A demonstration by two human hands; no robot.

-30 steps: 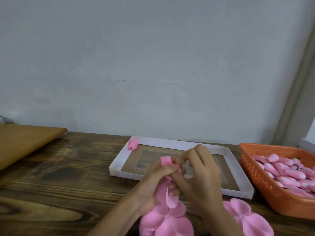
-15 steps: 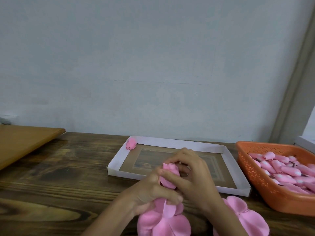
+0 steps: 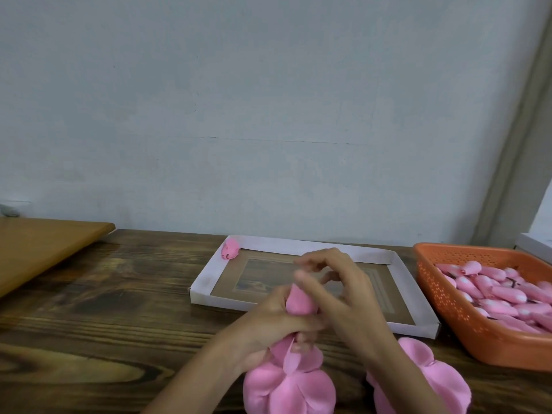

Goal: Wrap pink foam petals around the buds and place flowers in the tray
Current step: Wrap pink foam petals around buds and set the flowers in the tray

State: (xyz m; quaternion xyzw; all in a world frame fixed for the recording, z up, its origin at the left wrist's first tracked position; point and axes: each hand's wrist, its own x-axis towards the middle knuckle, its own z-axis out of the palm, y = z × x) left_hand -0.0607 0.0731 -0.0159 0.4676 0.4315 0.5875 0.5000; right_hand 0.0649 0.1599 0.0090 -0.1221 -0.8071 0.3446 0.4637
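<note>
The left grip [image 3: 274,321] is curled tight round the half-wrapped bud [image 3: 300,303], held over the surface [image 3: 119,309] just before the tray [image 3: 206,282], while the right grip [image 3: 343,294] bends over its top, too blurred to tell whether it pinches anything. If either loosens, the springy foam would likely unroll, and the loose petals [image 3: 289,380] hanging below could crease under the wrist. The bud shows as a smooth, matte pink roll, its petals rounded and fanned.

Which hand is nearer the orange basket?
Right. The right hand is over the tray, left of the orange basket; the left hand, gripping the flower, is farther left.
</note>
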